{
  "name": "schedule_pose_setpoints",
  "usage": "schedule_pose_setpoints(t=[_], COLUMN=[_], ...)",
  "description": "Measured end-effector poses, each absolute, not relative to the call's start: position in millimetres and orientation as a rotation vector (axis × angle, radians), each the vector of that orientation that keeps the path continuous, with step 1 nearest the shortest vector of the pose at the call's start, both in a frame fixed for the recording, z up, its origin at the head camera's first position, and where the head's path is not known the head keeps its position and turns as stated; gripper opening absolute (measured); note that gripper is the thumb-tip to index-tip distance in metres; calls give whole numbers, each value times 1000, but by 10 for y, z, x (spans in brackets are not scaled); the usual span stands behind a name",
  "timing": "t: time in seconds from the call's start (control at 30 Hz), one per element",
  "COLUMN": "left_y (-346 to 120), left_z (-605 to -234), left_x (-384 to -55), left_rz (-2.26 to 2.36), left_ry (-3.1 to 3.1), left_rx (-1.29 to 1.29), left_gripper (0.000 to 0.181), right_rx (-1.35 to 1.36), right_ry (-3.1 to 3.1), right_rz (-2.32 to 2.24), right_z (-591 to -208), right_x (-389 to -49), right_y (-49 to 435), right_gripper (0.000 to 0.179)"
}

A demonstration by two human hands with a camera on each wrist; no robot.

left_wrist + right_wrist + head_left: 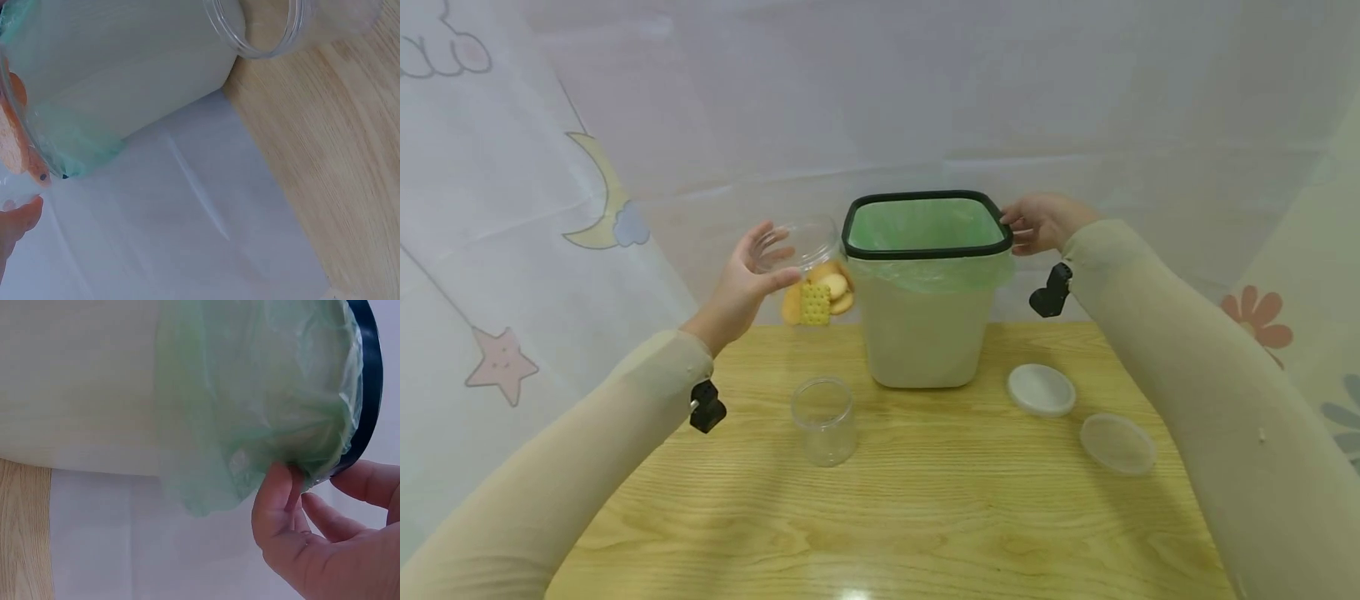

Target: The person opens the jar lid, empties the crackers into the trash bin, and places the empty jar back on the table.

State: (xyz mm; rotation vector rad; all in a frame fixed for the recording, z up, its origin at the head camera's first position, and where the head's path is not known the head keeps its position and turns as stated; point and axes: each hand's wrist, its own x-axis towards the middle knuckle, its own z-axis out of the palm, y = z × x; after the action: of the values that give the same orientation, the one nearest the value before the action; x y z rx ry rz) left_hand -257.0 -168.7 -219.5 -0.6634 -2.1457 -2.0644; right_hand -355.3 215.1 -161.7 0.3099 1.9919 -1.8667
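My left hand (745, 279) holds a clear plastic jar (808, 237) by its upper part, thumb on the near side and fingers behind. Inside the jar, low down, lie several biscuits (816, 302), one a square yellow cracker. The jar is raised above table height, right beside the left side of a white trash can (925, 325). A green bag (917, 221) lines the can, folded over its top under a black rim (928, 252). On the opposite side, my right hand (331, 531) grips the rim and bag edge between thumb and fingers.
A second clear jar (827, 437) stands uncovered on the wooden table (880, 517), in front of the can. To the right lie a white lid (1041, 390) and a translucent lid (1117, 444). A pale printed cloth (775, 92) hangs behind the table.
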Motion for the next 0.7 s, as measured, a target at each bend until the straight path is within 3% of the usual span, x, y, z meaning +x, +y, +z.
schedule_pose_setpoints(t=[0.3,0.7], left_y=[-1747,-1722], left_z=[-2055,-1891], left_x=[-2630,-2762], left_rz=[-1958,-1860], left_ry=[-2196,-2231], left_rx=[-582,-466], left_gripper=[89,91], right_rx=[347,370], right_ry=[1900,1909], right_rz=[-1909,-1925], right_z=[-1590,-1593], right_x=[-3573,-3553], right_y=[2145,2133], right_gripper=[63,62])
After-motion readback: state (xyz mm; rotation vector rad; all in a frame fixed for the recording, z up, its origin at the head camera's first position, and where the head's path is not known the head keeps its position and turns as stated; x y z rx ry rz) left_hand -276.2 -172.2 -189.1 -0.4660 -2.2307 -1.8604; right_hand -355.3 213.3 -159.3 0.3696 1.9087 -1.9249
